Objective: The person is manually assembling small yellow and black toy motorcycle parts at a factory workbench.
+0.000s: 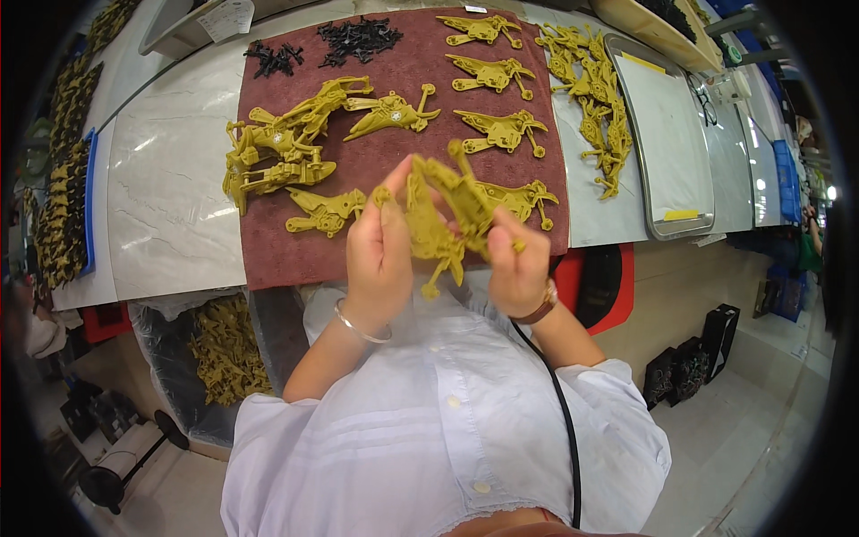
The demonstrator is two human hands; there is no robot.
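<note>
Above the near edge of a dark red cloth (pixel 295 80), both hands hold an olive-yellow moulded plastic part (pixel 432 228) with slim arms and round ends. My left hand (pixel 379 255) pinches its left side between thumb and fingers. My right hand (pixel 521 268) is closed on the right side. Two long pieces spread apart in a V and seem to meet at the bottom; whether they are joined I cannot tell. Beside my left hand lies a similar olive-yellow part (pixel 324 211). Another matching part (pixel 519 199) lies behind my right hand, partly covered.
Stacked olive-yellow assemblies (pixel 282 143) stand on the cloth's left, with small black pieces (pixel 358 40) behind. Several flat parts (pixel 503 132) line its right side. Beyond are a heap of parts (pixel 595 98) and a metal-rimmed tray (pixel 667 152). A lined bin (pixel 161 345) stands below left.
</note>
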